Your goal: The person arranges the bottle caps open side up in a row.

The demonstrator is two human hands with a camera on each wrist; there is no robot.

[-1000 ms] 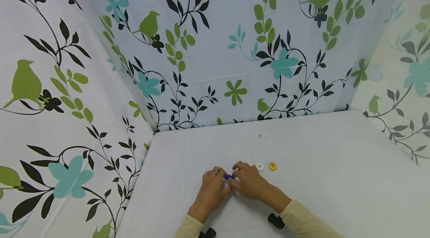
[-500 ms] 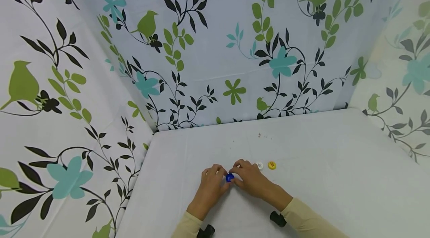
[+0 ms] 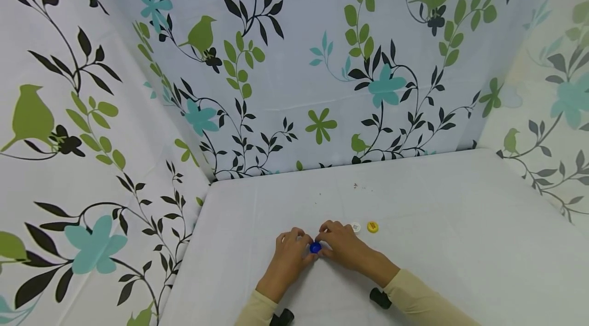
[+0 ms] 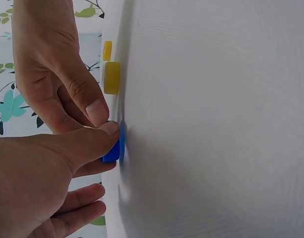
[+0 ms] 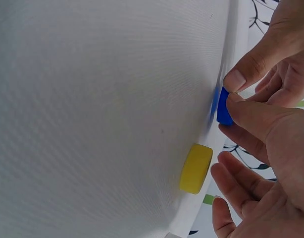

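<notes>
A small round blue piece, like a bottle cap (image 3: 315, 248), is between my two hands near the front middle of the white table. My left hand (image 3: 287, 257) pinches its left side, the thumb on the near edge in the left wrist view. From the other side my right hand (image 3: 345, 248) holds it between thumb and fingertips. In the right wrist view the blue cap (image 5: 224, 108) is close to the tabletop, its side partly covered by thumbs. Just beyond my right hand lie a white-faced disc (image 3: 356, 227) and a yellow disc (image 3: 372, 227).
White cloth covers the table (image 3: 437, 244). Patterned curtains (image 3: 285, 86) enclose it at the back and both sides. A few dark specks (image 3: 356, 186) mark the cloth further back. Black wrist devices (image 3: 380, 298) sit by the sleeves.
The blue cap was mostly hidden and seen nearly edge-on; its round face now shows upward. It has shifted slightly toward me, with both hands still at it.
</notes>
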